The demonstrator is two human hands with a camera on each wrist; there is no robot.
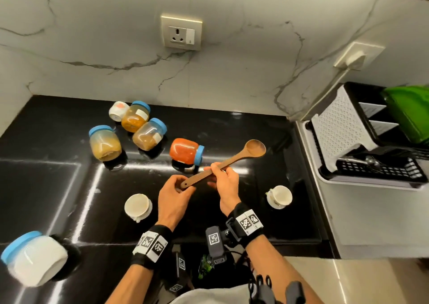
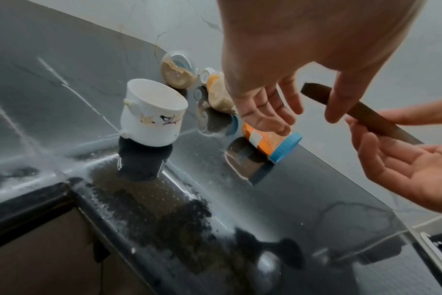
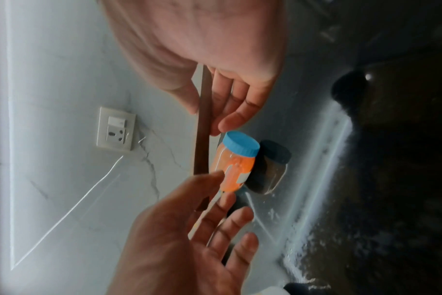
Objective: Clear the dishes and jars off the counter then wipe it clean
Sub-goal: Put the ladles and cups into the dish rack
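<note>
A wooden spoon (image 1: 234,158) hangs above the black counter (image 1: 267,210), bowl pointing to the back right. My right hand (image 1: 222,171) pinches the middle of its handle (image 3: 202,139) between thumb and fingers. My left hand (image 1: 183,187) is at the handle's end; its thumb lies on the handle (image 2: 366,113) while its fingers stay loose and spread. Behind the hands a red jar (image 1: 183,151) with a blue lid lies on its side. Three blue-lidded jars (image 1: 105,144) (image 1: 135,116) (image 1: 148,134) stand at the back left. A white-filled jar (image 1: 34,257) stands at the front left.
White cups stand left (image 1: 138,207) and right (image 1: 279,197) of my hands, and a third one (image 1: 118,111) lies at the back by the jars. A dish rack (image 1: 348,141) with a green item (image 1: 411,111) fills the right side. White powder streaks the counter.
</note>
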